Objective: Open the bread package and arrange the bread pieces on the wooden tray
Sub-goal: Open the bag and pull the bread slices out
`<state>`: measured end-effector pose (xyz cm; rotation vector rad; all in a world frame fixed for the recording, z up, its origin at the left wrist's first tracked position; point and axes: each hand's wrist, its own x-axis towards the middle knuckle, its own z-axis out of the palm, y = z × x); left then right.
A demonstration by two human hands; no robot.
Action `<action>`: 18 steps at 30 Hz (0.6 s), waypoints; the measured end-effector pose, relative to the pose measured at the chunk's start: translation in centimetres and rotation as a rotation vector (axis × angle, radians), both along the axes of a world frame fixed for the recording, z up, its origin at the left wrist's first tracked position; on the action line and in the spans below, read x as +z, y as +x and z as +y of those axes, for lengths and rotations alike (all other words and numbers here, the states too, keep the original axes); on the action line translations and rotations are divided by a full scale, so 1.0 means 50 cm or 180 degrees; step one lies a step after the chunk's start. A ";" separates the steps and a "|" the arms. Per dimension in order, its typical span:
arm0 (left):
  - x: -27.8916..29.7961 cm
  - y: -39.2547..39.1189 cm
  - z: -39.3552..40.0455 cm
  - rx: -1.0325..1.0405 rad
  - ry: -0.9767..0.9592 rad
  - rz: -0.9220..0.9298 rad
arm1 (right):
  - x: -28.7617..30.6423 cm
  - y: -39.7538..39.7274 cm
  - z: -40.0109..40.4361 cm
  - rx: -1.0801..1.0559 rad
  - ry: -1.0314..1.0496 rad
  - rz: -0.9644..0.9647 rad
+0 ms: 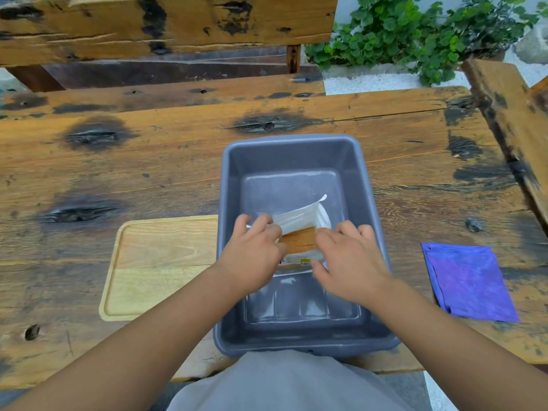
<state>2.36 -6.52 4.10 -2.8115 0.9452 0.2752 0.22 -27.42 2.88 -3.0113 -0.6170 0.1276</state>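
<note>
bread package label — print unreadable

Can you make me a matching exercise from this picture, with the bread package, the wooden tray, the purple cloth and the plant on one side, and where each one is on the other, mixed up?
Things:
1. bread package
2. wooden tray
3. purple cloth
4. plant

Places:
A. flat on the table, right of the grey tub
B. behind the table, at the far right
C. inside the grey tub, held by the left hand and right hand
D. on the table, against the tub's left side

Pairs: 1-C, 2-D, 3-A, 4-B
</note>
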 end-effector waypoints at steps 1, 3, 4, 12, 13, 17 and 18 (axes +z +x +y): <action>0.004 -0.001 0.003 0.0059 0.0094 0.0035 | 0.002 0.004 -0.003 -0.0069 -0.0176 0.0046; 0.010 -0.003 0.007 0.0149 0.0217 0.0119 | 0.009 0.008 -0.011 -0.0175 -0.0470 0.0095; 0.011 -0.006 0.009 0.0167 0.0263 0.0135 | 0.014 0.009 -0.014 -0.0216 -0.0552 0.0112; 0.024 -0.027 -0.012 0.0060 0.0244 0.0248 | 0.072 0.048 0.055 -0.0113 -0.1127 0.0845; 0.023 -0.026 -0.013 -0.0005 0.0209 0.0258 | 0.075 0.055 0.073 0.0072 -0.1197 0.0917; 0.023 -0.021 -0.005 -0.0267 0.0027 0.0329 | 0.047 0.096 0.132 0.0591 -0.0992 0.1770; 0.024 -0.021 -0.001 -0.0263 0.0004 0.0349 | 0.034 0.109 0.140 0.0611 -0.0954 0.2085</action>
